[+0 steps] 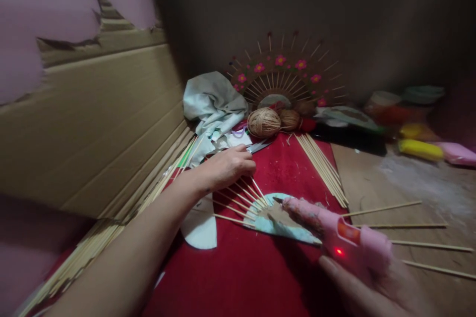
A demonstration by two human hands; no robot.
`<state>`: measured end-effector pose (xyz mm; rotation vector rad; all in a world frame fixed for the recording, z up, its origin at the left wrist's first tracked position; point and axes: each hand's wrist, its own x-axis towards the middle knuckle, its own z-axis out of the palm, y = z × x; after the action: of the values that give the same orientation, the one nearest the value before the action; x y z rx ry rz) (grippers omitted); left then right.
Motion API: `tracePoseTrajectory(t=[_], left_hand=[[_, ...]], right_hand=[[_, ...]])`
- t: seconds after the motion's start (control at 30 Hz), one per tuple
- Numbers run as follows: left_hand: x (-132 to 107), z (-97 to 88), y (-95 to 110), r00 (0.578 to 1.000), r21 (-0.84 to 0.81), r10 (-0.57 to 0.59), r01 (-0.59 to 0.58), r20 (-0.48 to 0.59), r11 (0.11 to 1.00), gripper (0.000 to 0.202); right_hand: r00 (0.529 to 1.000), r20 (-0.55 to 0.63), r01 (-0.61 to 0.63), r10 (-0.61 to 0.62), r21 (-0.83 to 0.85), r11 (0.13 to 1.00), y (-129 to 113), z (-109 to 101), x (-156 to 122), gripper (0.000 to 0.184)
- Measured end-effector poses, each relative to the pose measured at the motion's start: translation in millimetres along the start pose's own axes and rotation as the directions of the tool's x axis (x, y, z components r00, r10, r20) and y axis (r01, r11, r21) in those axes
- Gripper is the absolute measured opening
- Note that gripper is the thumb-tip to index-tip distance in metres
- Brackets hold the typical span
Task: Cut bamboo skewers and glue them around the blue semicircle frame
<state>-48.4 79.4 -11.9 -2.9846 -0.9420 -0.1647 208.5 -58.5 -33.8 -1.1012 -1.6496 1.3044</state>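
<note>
My right hand (366, 287) grips a pink hot glue gun (327, 220) with a red light lit on its side. Its dark nozzle points left, over a half-round pale blue and brown card piece (280, 215). From the card's left side several thin bamboo sticks (238, 198) fan outward, and others stick out on the right behind the glue gun. Above the fan's upper left, my left hand (234, 163) is closed with curled fingers around a bamboo stick (259, 190), whose lower end meets the card. A white card piece (201, 228) lies under my left forearm.
Red cloth (230, 277) covers the work surface. Loose sticks (322, 168) lie at right, more along the cardboard wall (122, 133). Behind are a crumpled cloth (213, 99), a twine ball (264, 122), scissors (260, 146) and a flower-painted stick fan (280, 69). Yellow clay-like packs (420, 149) sit far right.
</note>
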Motion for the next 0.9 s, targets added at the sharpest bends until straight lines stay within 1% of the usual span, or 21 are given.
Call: tracePoseTrajectory(t=[0.17, 0.3, 0.43, 0.53, 0.6, 0.63, 0.67, 0.73, 0.77, 0.8, 0.83, 0.87, 0.9], left_hand=[[1, -2.5, 4, 0.999, -0.083, -0.032, 0.035, 0.036, 0.996, 0.029], [2, 1.5, 3, 0.999, -0.114, -0.036, 0.037, 0.017, 0.993, 0.030], [-1, 2.5, 1, 0.998, -0.142, -0.055, 0.059, 0.031, 0.988, 0.026], [-7, -8.7, 0, 0.997, -0.189, -0.075, 0.079, 0.027, 0.979, 0.022], [-12, -20.4, -2, 0.992, -0.206, -0.123, 0.112, -0.038, 0.972, 0.021], [-15, -26.2, -2, 0.982, -0.213, -0.163, 0.141, -0.090, 0.967, 0.020], [-18, -31.4, -3, 0.964, -0.220, -0.214, 0.177, -0.155, 0.959, 0.019], [-22, -38.2, -5, 0.900, -0.246, -0.324, 0.257, -0.290, 0.935, 0.020], [-23, -39.3, -6, 0.868, -0.264, -0.363, 0.283, -0.339, 0.922, 0.018], [-23, -38.5, -6, 0.849, -0.281, -0.384, 0.293, -0.363, 0.914, 0.017], [-22, -36.1, -7, 0.854, -0.290, -0.378, 0.283, -0.357, 0.914, 0.016], [-20, -32.2, -7, 0.878, -0.288, -0.346, 0.255, -0.330, 0.923, 0.015], [-17, -27.0, -7, 0.914, -0.273, -0.290, 0.213, -0.284, 0.938, 0.015]], right_hand=[[1.000, -0.030, 0.004, -0.004, 0.009, 1.000, -2, 2, -1, 0.042], [0.994, -0.110, -0.005, 0.003, -0.021, 1.000, -1, 4, -2, 0.041], [0.998, -0.051, -0.036, 0.037, 0.005, 0.999, -1, 5, -1, 0.043], [0.998, -0.046, -0.040, 0.040, 0.008, 0.999, 0, 5, -1, 0.043], [0.997, -0.064, -0.036, 0.036, 0.001, 0.999, 0, 4, -2, 0.042], [0.997, -0.069, -0.037, 0.037, -0.005, 0.999, 1, 4, -2, 0.041], [0.997, -0.071, -0.039, 0.038, -0.013, 0.999, 2, 4, -2, 0.042], [0.997, -0.062, -0.044, 0.043, -0.024, 0.999, 3, 3, -2, 0.043], [0.998, -0.054, -0.043, 0.041, -0.027, 0.999, 3, 3, -2, 0.044], [0.998, -0.045, -0.039, 0.037, -0.026, 0.999, 3, 3, -2, 0.044], [0.999, -0.038, -0.034, 0.033, -0.020, 0.999, 4, 3, -2, 0.044], [0.999, -0.034, -0.031, 0.030, -0.007, 1.000, 4, 4, -2, 0.043], [0.999, -0.033, -0.029, 0.029, 0.007, 1.000, 4, 4, -2, 0.043]])
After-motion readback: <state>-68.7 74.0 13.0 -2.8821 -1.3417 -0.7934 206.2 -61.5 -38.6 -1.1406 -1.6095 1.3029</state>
